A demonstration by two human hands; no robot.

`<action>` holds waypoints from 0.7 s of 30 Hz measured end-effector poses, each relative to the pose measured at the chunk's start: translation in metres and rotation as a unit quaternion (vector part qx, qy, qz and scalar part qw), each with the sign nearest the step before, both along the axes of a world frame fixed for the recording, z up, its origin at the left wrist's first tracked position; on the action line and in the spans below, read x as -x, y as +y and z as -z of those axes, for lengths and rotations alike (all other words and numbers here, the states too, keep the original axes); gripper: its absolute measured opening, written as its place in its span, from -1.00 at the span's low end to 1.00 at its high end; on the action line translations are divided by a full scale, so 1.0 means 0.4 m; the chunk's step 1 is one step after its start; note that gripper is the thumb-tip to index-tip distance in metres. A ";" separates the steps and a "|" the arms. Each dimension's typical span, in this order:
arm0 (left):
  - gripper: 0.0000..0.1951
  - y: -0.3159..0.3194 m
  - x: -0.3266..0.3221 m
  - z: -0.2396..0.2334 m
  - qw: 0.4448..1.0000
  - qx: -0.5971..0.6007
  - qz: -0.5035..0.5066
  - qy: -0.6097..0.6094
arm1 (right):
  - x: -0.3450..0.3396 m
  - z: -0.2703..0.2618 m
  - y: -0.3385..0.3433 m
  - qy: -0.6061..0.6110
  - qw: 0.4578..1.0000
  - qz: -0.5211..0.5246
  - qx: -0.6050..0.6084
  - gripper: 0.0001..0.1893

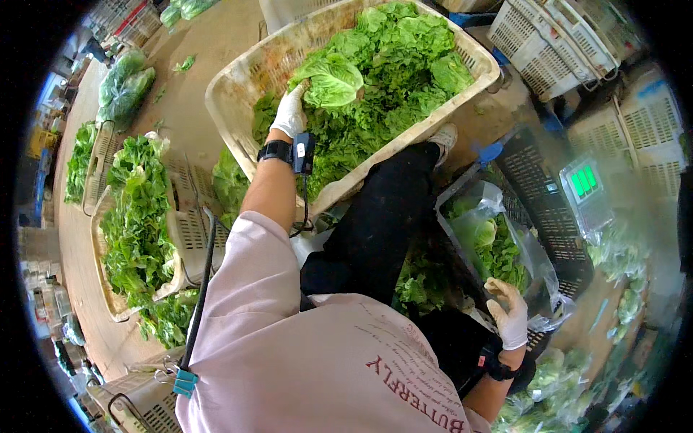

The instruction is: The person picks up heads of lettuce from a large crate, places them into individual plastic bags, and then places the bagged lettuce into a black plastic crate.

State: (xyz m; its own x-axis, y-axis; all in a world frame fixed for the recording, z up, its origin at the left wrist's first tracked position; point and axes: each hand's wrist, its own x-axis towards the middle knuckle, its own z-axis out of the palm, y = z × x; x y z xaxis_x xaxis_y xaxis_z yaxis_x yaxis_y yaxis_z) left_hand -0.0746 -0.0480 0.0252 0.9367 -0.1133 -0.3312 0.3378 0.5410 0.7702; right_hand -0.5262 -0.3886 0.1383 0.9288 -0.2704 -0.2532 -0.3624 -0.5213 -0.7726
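Note:
My left hand [292, 111], in a white glove, grips a head of lettuce [334, 81] by its side. This head is above the heap of loose green lettuce [379, 116] in a large, stained white plastic crate [236, 89]. My right hand [508, 314], also gloved, has its fingers bent and apart, with nothing between them. It hovers by the near end of a dark plastic crate [533, 189]. Inside that crate, a clear plastic bag [524, 238] lies around leafy lettuce [498, 251]. Whether the right fingertips touch the bag, I cannot tell.
To the left, a white crate [103, 292] overflows with leafy greens [138, 216]. Bagged vegetables [124, 81] stand beyond it. Stacked white crates [547, 46] are at the upper right, and a scale with a lit display [586, 181] is at the right. Bagged lettuce [552, 389] lies at lower right.

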 end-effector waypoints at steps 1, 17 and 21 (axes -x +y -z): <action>-0.69 -0.001 -0.003 0.009 0.997 -0.073 0.012 -0.021 | 0.003 0.001 -0.003 0.002 1.000 0.000 0.001 -0.60; -0.04 -0.296 -0.146 -0.025 0.615 -0.680 0.176 -0.359 | -0.041 -0.002 -0.023 0.028 0.999 -0.021 0.030 -0.54; 0.05 -0.559 -0.264 -0.121 0.507 -0.719 0.057 -0.472 | -0.069 0.002 -0.048 0.035 0.998 -0.041 -0.018 -0.56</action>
